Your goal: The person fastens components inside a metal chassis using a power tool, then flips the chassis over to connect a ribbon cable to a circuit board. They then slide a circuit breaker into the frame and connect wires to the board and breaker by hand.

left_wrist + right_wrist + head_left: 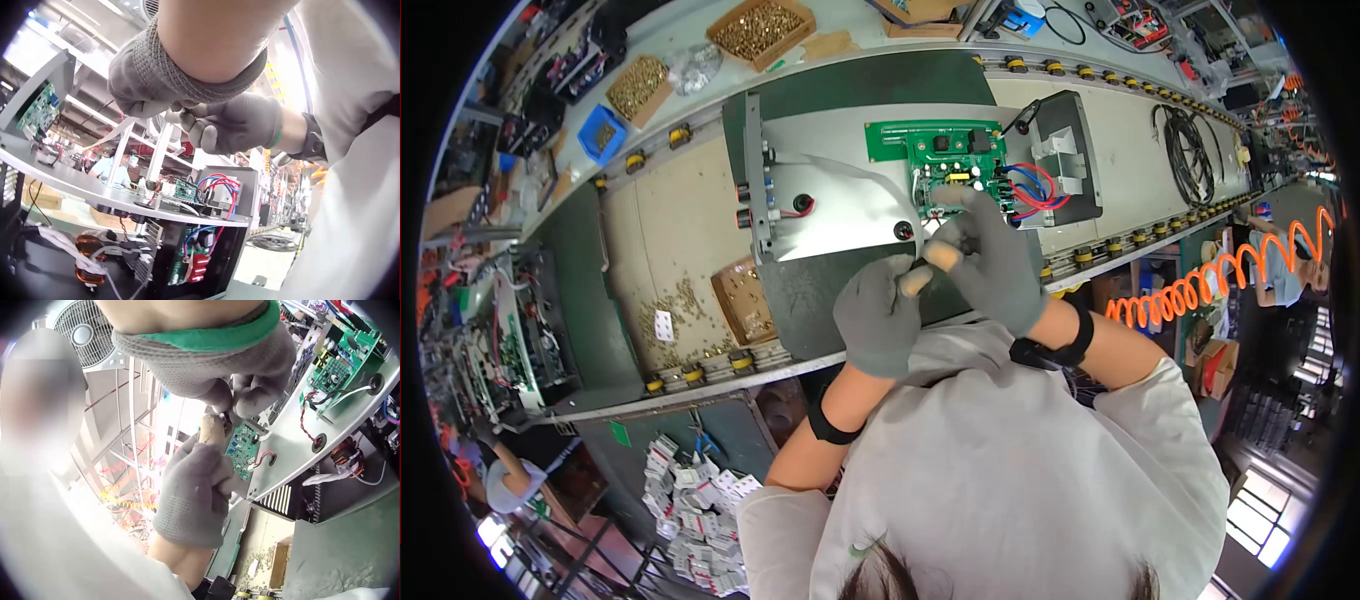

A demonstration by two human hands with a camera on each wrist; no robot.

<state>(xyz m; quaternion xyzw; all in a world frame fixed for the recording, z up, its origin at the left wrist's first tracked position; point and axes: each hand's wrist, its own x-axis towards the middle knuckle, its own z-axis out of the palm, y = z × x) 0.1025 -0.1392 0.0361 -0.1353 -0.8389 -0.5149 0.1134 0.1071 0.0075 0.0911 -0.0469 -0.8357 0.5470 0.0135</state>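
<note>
Grey-gloved hands meet over the near edge of a metal chassis plate (840, 190). The left hand (878, 315) (194, 494) has its thumb and fingers bent together on a small dark part (225, 417), too small to identify. From the other side, the right hand (995, 265) (240, 125) pinches at the same part, its fingertips close to the left thumb. Bare fingertips show through the gloves. Beyond the right hand, a green circuit board (955, 160) lies on the plate, with red and blue wires (1040, 188) at its right.
A dark end panel with a bracket (1060, 155) stands right of the plate. A roller rail (740, 360) runs along the near side, beside a cardboard box (745, 300) and scattered small brass parts. Black cable (1185, 155) lies coiled at right; an orange coiled hose (1180, 290) hangs nearby.
</note>
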